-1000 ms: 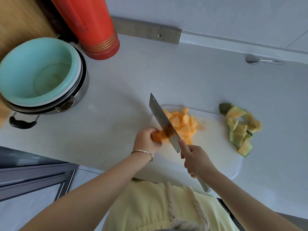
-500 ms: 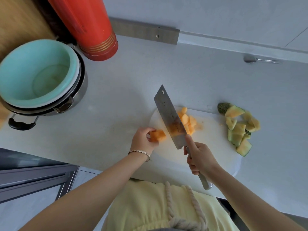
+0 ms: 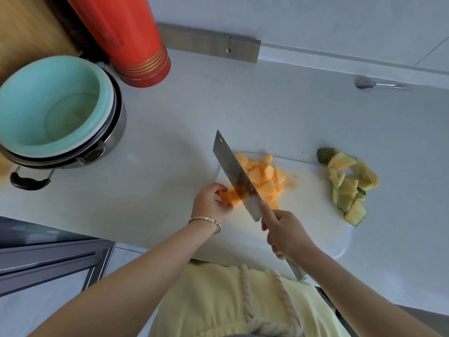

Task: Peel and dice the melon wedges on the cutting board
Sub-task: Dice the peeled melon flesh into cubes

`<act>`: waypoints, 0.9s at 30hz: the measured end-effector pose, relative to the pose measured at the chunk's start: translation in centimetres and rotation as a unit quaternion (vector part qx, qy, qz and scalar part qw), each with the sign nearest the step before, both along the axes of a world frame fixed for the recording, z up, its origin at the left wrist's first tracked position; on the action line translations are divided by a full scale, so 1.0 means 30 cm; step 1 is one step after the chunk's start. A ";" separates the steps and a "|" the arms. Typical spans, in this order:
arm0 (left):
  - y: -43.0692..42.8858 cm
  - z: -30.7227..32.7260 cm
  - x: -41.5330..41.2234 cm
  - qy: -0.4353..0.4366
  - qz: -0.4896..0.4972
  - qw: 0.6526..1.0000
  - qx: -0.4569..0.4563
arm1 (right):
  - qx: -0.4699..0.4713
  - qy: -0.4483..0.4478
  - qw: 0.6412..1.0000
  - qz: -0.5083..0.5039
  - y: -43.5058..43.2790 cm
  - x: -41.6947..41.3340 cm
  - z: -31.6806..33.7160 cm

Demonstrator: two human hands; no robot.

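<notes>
Tightly, right grip (image 3: 286, 233) around cleaver (image 3: 229, 164)

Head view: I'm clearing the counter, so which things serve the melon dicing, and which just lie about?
In use: board, cleaver in right hand, melon strip in left hand, dice, rinds.
Lying about: bowl, pot, red flask, spoon.

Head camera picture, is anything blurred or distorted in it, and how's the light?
Head view: the cleaver smears mid-blade over the melon piece, which is motion blur; head view again, wide-angle bending tilts the red flask; head view, soft even light, faint shadows, no strong glare on the countertop.
</notes>
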State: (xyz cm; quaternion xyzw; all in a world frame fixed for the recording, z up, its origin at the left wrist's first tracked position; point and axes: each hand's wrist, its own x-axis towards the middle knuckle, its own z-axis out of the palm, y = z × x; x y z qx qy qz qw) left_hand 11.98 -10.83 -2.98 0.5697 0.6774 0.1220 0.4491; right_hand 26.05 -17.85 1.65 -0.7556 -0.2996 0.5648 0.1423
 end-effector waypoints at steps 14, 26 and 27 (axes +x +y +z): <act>-0.006 -0.011 -0.004 -0.028 0.011 1.000 -0.001 | -0.011 0.073 0.993 -0.097 0.028 0.009 -0.052; -0.001 -0.008 0.010 -0.018 0.006 1.000 -0.010 | 0.003 0.047 0.998 -0.046 -0.019 0.016 0.023; -0.001 -0.008 0.011 -0.015 0.004 1.000 -0.010 | 0.002 0.043 0.998 -0.041 -0.019 0.015 0.021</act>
